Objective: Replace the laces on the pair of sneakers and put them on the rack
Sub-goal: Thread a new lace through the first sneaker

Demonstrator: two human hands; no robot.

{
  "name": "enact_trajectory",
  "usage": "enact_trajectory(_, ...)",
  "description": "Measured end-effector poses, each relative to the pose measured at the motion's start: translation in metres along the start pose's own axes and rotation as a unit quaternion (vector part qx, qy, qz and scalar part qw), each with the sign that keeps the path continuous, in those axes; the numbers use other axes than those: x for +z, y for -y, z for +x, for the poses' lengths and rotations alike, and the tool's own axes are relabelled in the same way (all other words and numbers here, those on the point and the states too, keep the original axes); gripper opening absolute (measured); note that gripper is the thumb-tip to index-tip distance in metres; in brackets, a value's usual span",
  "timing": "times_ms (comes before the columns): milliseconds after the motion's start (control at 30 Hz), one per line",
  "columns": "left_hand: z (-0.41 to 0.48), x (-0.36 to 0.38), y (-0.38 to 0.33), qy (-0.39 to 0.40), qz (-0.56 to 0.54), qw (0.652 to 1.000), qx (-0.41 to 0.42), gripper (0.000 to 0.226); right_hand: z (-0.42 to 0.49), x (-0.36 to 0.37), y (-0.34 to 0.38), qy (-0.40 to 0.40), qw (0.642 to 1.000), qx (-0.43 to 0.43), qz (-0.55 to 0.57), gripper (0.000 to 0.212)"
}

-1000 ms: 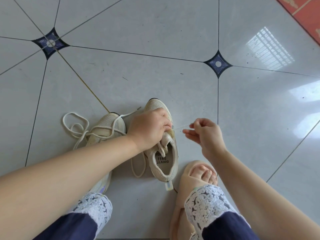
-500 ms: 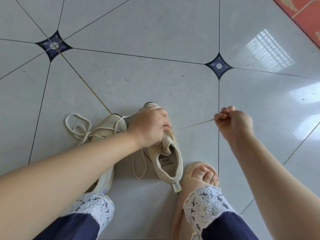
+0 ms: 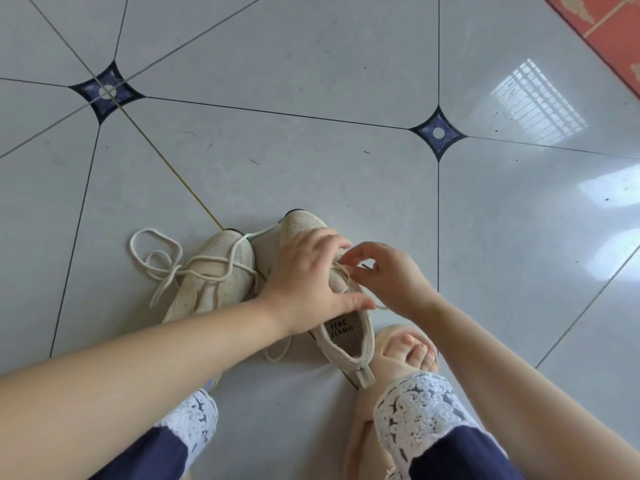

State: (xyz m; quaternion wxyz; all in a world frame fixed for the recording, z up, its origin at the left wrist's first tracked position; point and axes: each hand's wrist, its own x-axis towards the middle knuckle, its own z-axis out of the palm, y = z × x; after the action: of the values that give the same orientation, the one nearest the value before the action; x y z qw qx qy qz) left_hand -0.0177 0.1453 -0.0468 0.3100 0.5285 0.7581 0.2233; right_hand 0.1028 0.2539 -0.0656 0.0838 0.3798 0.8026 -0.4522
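Two beige sneakers stand side by side on the tiled floor. The left sneaker (image 3: pixel 221 268) has a cream lace (image 3: pixel 156 258) lying in loose loops over and beside it. My left hand (image 3: pixel 308 282) rests on top of the right sneaker (image 3: pixel 349 341), fingers and thumb spread across its eyelet area and hiding it. My right hand (image 3: pixel 391 275) is at that sneaker's right side. Its index finger and thumb pinch the right sneaker's thin cream lace (image 3: pixel 360 266) close to my left fingertips. The insole reads FENG JIANG.
My right foot in a beige sandal (image 3: pixel 408 355) touches the right sneaker's heel. My lace-trimmed trouser legs (image 3: pixel 415 407) fill the bottom edge. Grey tiles (image 3: pixel 311 150) stretch ahead. A red floor strip (image 3: pixel 616 29) lies at the top right.
My right hand, which had drawn the lace out to the right, has come back to the sneaker. My left hand has loosened from a curled grip to spread fingers.
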Motion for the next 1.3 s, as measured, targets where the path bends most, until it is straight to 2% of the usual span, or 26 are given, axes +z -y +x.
enact_trajectory(133, -0.001, 0.012, -0.002, -0.003, 0.086, 0.995, 0.053, 0.059, 0.000, -0.001, -0.002, -0.009, 0.998, -0.007, -0.067, 0.004)
enact_trajectory(233, -0.007, 0.012, 0.002, -0.030, 0.103, 0.991, 0.082, 0.037, 0.001, 0.001, -0.003, -0.018, 0.991, -0.025, -0.130, 0.008)
enact_trajectory(333, -0.011, 0.011, 0.011, -0.037, 0.184, 0.971, 0.146, 0.032, 0.001, -0.004, -0.010, -0.050, 0.970, -0.045, -0.234, 0.008)
enact_trajectory(433, -0.010, 0.008, 0.012, -0.028, 0.229, 0.957, 0.174, 0.029, 0.003, -0.026, -0.029, -0.113, 0.957, 0.020, -0.268, 0.018)
enact_trajectory(500, -0.009, 0.007, 0.011, -0.018, 0.232, 0.955, 0.184, 0.031, 0.002, -0.047, -0.044, -0.173, 0.951, 0.091, -0.241, 0.024)
enact_trajectory(567, -0.011, 0.003, 0.012, -0.015, 0.205, 0.960, 0.191, 0.036, 0.000, -0.054, -0.052, -0.206, 0.953, 0.116, -0.188, 0.021)
enact_trajectory(633, -0.014, 0.000, 0.013, -0.010, 0.156, 0.972, 0.175, 0.051, -0.002, -0.045, -0.047, -0.185, 0.969, 0.081, -0.140, 0.014)
enact_trajectory(733, -0.022, -0.002, 0.014, 0.001, 0.118, 0.991, 0.066, 0.086, -0.004, -0.016, -0.030, -0.113, 0.986, 0.025, -0.117, 0.006)
enact_trajectory(800, -0.030, -0.001, 0.015, 0.003, 0.081, 0.997, -0.015, 0.096, -0.007, -0.004, -0.019, -0.087, 0.993, -0.001, -0.080, 0.012)
enact_trajectory(867, -0.034, 0.000, 0.016, 0.001, 0.068, 0.996, -0.057, 0.093, -0.008, 0.003, -0.009, -0.057, 0.996, -0.033, -0.067, 0.028)
enact_trajectory(933, -0.032, 0.000, 0.013, -0.009, 0.078, 0.996, -0.041, 0.084, -0.006, 0.006, 0.000, -0.027, 0.996, -0.045, -0.071, 0.034)
enact_trajectory(1033, -0.024, 0.002, 0.003, -0.017, 0.114, 0.993, 0.030, 0.071, -0.005, 0.008, 0.006, -0.029, 0.994, -0.032, -0.103, 0.021)
enact_trajectory(1200, -0.022, 0.003, 0.002, 0.018, 0.109, 0.990, 0.083, 0.058, -0.006, 0.006, 0.006, -0.019, 0.982, -0.050, -0.182, 0.019)
enact_trajectory(1300, -0.019, -0.011, 0.014, 0.052, 0.105, 0.987, 0.111, 0.058, -0.006, 0.004, 0.003, -0.039, 0.978, -0.052, -0.197, 0.020)
